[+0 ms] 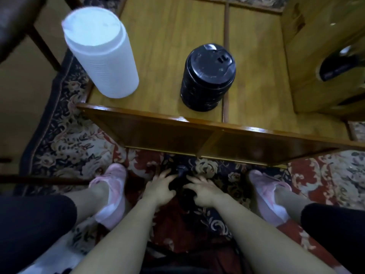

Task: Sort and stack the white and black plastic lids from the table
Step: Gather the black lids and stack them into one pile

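Two stacks of lids stand on a low wooden table [256,80], seen from above. At the far left, close to the table's left edge, rises the tall white lid stack [100,56], leaning slightly leftward in this wide view. To its right, near the front edge and touching a dark seam that runs front to back, sits the shorter black lid stack [207,78]; bare wood lies open between the two and behind them. At the far right edge stands a wooden cabinet [324,62] with something dark beside it. Below the table's glossy front rim, a floral carpet [65,143] spreads across the floor. Near the viewer, a pink shoe [112,194] sits left, then the left hand [160,186] and right hand [205,189], fingers spread and curled onto a small pile of dark lids [180,184] on the carpet between them, then another pink shoe [268,194] right.
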`<state>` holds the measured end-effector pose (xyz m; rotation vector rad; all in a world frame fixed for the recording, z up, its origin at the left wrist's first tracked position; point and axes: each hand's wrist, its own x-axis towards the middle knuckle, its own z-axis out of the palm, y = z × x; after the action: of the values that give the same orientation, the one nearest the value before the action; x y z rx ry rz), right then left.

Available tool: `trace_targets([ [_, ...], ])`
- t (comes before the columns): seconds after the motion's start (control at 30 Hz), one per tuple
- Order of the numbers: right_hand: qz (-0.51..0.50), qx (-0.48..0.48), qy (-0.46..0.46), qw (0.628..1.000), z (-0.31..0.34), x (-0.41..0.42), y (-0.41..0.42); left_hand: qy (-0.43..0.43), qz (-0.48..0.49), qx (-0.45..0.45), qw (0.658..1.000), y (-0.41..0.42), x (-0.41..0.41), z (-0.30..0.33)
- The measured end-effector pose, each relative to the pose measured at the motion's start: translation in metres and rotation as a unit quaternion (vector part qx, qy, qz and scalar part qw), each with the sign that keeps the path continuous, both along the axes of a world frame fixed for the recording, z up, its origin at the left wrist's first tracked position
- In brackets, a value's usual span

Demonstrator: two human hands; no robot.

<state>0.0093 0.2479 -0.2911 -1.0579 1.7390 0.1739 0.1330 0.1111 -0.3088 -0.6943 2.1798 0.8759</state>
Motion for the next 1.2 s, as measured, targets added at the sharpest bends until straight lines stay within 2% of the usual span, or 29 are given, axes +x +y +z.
trace_targets([
  [0.23,0.107,0.051,0.058,0.991,-0.05,0.015,-0.01,-0.028,-0.013,0.019,0.999,-0.002,0.011,-0.012],
  [0.47,0.097,0.023,0.05,0.994,-0.054,0.02,-0.003,-0.027,-0.001,0.023,0.999,-0.007,0.019,-0.015],
  [0.63,-0.004,-0.068,-0.002,0.998,-0.031,0.013,-0.002,0.022,0.002,0.005,1.0,-0.004,0.011,-0.013],
  [0.77,-0.15,-0.106,-0.071,0.98,-0.003,0.005,-0.002,0.087,0.026,-0.032,0.995,-0.006,0.001,0.002],
  [0.9,-0.282,-0.166,-0.115,0.938,0.045,-0.009,-0.011,0.189,0.131,-0.036,0.973,-0.011,-0.011,0.029],
  [1.03,-0.437,-0.215,-0.144,0.862,0.086,-0.02,-0.017,0.211,0.218,0.024,0.953,-0.015,-0.024,0.064],
  [1.1,-0.479,-0.249,-0.109,0.835,0.102,-0.024,-0.017,0.24,0.239,0.08,0.938,-0.017,-0.03,0.083],
  [1.2,-0.511,-0.262,-0.053,0.817,0.129,-0.033,-0.02,0.278,0.256,0.152,0.913,-0.022,-0.042,0.121],
])
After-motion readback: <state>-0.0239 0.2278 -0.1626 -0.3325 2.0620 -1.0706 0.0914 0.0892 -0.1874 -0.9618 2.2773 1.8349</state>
